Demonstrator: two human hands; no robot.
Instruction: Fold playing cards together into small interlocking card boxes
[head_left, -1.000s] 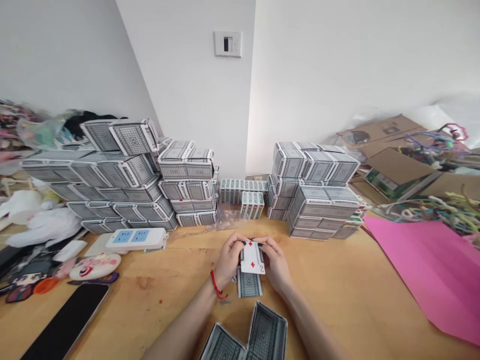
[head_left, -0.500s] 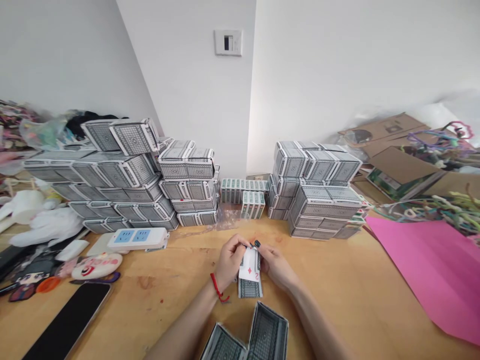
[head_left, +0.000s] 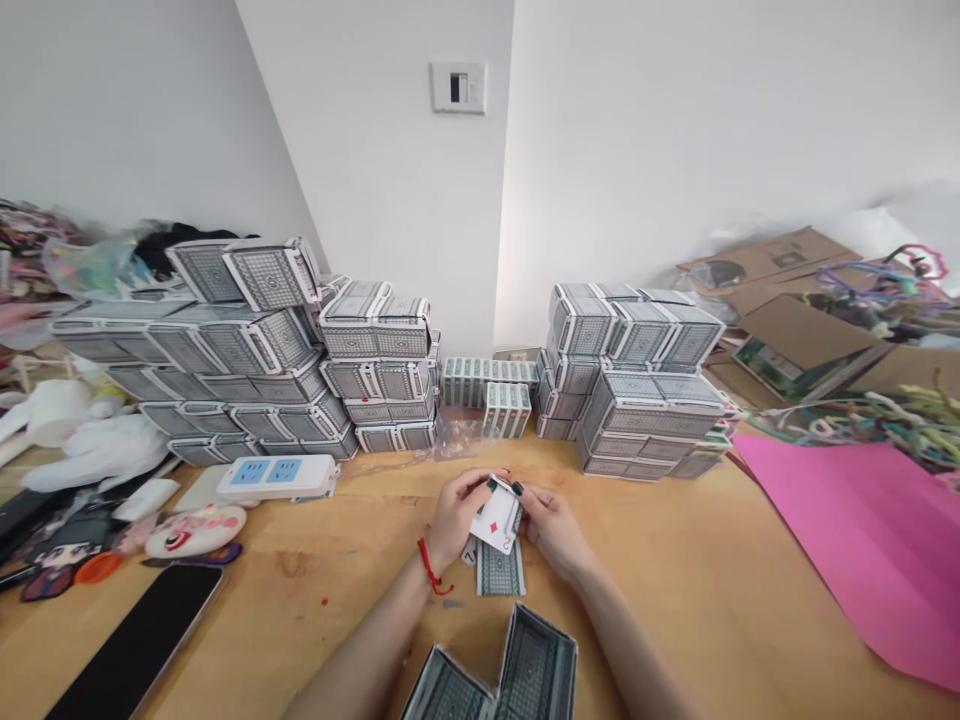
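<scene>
Both my hands meet over the middle of the wooden table [head_left: 675, 600]. My left hand [head_left: 454, 520] and my right hand [head_left: 551, 528] pinch a small deck of playing cards [head_left: 495, 520] between them, fingers closed on its edges. The face card, a red two of diamonds, is tilted towards me. Under the hands a face-down pile of cards [head_left: 500, 569] with a grey patterned back lies on the table. A red string is tied round my left wrist. Two open card boxes [head_left: 499, 680] lie near the front edge between my forearms.
Stacks of grey card boxes rise at the back left [head_left: 247, 350] and back right [head_left: 630, 380]. A white power strip [head_left: 276, 477], a black phone [head_left: 135, 645], toys and clutter lie left. A pink sheet [head_left: 862, 540] and cardboard boxes [head_left: 795, 330] lie right.
The deck in my hands has turned from upright to tilted, its two of diamonds now slanting to the right. The hands stayed in place over the face-down pile.
</scene>
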